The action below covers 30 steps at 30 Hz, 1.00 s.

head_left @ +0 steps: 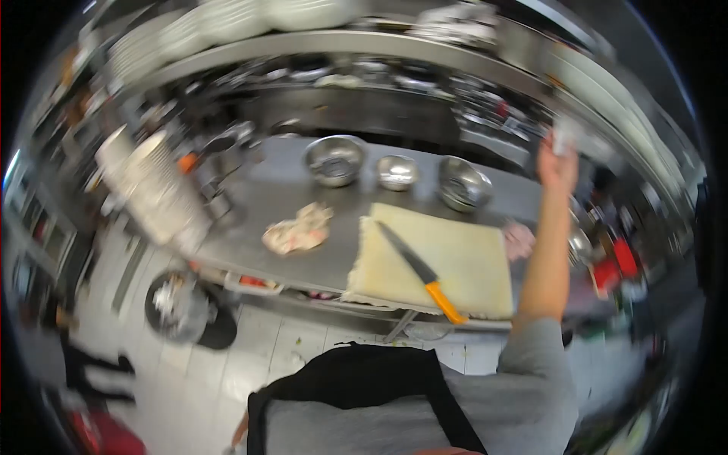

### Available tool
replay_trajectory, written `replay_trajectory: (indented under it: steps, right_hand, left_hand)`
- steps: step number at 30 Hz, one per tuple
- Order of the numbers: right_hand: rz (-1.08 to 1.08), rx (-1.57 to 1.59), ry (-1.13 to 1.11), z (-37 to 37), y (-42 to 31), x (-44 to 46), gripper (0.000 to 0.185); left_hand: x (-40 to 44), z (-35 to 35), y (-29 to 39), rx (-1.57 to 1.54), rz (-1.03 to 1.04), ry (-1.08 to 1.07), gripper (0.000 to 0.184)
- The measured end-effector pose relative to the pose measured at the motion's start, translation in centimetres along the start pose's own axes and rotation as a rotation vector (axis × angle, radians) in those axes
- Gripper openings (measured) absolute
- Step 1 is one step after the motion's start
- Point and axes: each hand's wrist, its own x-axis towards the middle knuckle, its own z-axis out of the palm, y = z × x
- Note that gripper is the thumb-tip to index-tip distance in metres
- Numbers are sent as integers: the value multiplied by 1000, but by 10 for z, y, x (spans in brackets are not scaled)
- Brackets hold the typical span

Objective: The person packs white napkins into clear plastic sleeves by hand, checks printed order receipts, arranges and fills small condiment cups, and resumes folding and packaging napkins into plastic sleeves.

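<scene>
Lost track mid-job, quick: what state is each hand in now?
Left hand: barely visible low down; can't tell.
Right hand: white item at its fingers; too blurred to confirm a grip.

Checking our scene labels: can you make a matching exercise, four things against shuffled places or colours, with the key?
1. Knife
2. Cutting board
3. Small middle bowl
4. Bin

A. On the tiled floor
B. Orange at the handle
C. Between the left bowl and the right bowl
D. Pale yellow, flat on the metal counter

Pairs: 1-B, 2-D, 3-C, 4-A
</scene>
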Motion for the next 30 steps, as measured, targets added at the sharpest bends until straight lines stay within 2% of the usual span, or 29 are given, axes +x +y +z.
replay_trajectory:
  steps: [1,2,3,4,5,6,7,8,10,12,15,16,18,20,22,26,29,30]
  right_hand:
    - [214,118,-208,6,11,-22,48]
    - [97,22,218,64,47,-69,68]
    - [235,-28,160,64,71,-94,75]
    - [404,-19,160,59,99,-121,71]
    - [737,200,-275,4,129,-131,62]
    - [687,76,101,12,175,-174,50]
    - [1022,130,-165,-2,209,-211,41]
    - [1237,66,76,-13,250,-254,33]
    - [1611,-28,-241,-2,301,-339,25]
    - [1845,-123,-388,27,320,-407,24]
    - [1971,-31,-757,82,325,-466,23]
    - [1973,-38,-808,93,329,-476,22]
    - [1961,-61,-913,117,340,-492,22]
    - [1850,-166,-1105,149,352,-508,23]
    - [1707,-254,-1305,191,363,-534,23]
    - [1751,-189,-1501,262,394,-623,26]
    - [1753,-151,-1731,292,436,-702,30]
    - [1590,-302,-1889,293,455,-728,30]
  left_hand:
    - [-15,11,1,-23,-7,35,60]
    - [-25,23,2,-43,-18,70,61]
    - [-36,29,7,-54,-31,100,62]
    - [-49,35,11,-68,-58,140,62]
    - [-64,38,18,-123,-116,140,60]
    - [-69,46,14,-111,-151,150,60]
    - [-83,49,17,-110,-180,163,58]
    - [-100,50,19,-126,-228,164,58]
    - [-138,57,19,-194,-311,232,55]
    - [-177,74,11,-271,-418,278,55]
    - [-226,117,-25,-334,-573,270,55]
    - [-242,132,-38,-338,-614,252,54]
    - [-271,157,-63,-266,-697,130,54]
    - [-285,184,-105,-246,-719,26,55]
    - [-297,188,-133,-319,-742,83,56]
    - [-316,149,-179,-428,-714,271,54]
    - [-326,109,-232,-563,-589,444,50]
    - [-324,104,-258,-636,-578,485,49]
